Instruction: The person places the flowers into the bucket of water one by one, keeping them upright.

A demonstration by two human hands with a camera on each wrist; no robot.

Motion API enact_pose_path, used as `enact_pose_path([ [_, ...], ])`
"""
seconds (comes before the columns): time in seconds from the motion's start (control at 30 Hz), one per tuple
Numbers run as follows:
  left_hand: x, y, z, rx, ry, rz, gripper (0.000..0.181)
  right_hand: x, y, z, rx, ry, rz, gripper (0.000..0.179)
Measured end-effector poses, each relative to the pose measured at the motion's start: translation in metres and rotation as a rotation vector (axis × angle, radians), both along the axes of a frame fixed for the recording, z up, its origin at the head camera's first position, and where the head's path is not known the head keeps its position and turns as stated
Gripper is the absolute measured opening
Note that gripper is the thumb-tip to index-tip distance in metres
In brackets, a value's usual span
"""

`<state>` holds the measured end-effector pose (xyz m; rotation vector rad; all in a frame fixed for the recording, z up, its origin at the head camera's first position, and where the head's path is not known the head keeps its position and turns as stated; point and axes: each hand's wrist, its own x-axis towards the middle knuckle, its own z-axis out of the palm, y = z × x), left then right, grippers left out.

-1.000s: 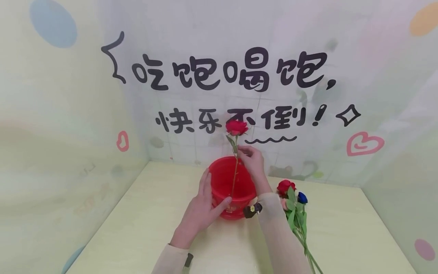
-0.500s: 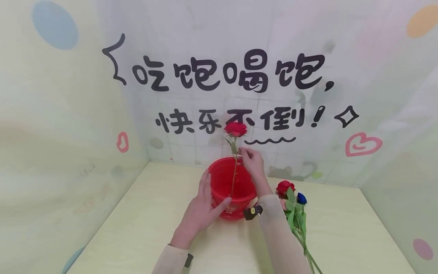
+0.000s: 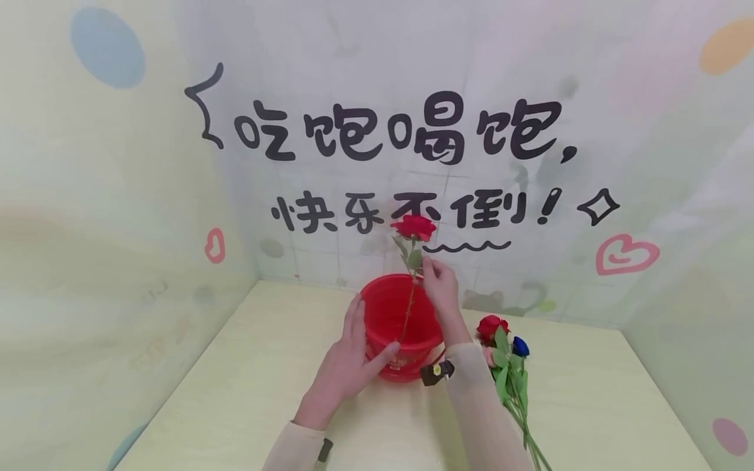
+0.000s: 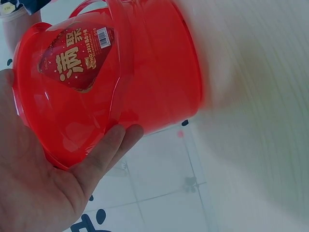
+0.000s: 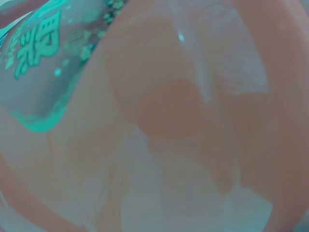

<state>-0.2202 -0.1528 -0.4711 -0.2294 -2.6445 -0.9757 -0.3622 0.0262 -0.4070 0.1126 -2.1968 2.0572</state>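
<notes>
In the head view, my right hand (image 3: 442, 288) pinches the stem of an artificial red rose (image 3: 414, 227) just below its leaves. The rose stands nearly upright, its thin stem running down over the mouth of a red plastic bucket (image 3: 383, 311). My left hand (image 3: 343, 366) holds the bucket at its left side, thumb at the front rim near the stem's lower end. Seen from the left wrist, fingers (image 4: 104, 154) lie along the bucket's outer wall (image 4: 159, 63). The right wrist view is filled by the glossy bucket wall (image 5: 169, 169); the right hand is hidden there.
Right of the bucket, a bunch of artificial flowers (image 3: 512, 376) lies on the pale table (image 3: 235, 392), with red, pink and blue blooms. Printed backdrop walls (image 3: 353, 65) enclose the table at the back and both sides. Each wrist wears a small dark camera.
The rose and my right hand have shifted slightly right and down in the head view, where the whole scene also sits a little lower. The left hand stays on the bucket.
</notes>
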Motion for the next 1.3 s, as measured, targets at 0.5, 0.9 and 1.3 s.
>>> enact_pose_path([
  [0.5,0.001,0.000,-0.001,0.008,-0.010,0.008,0.117,0.014,0.017,0.017,-0.163,0.071,-0.010,0.037],
  [0.9,-0.001,0.001,-0.002,0.023,-0.003,0.007,0.118,0.035,0.037,0.037,-0.114,0.113,0.035,0.032],
  [1.3,0.000,0.001,-0.002,0.027,-0.010,0.002,0.117,0.057,0.055,0.043,-0.044,0.136,0.012,0.030],
])
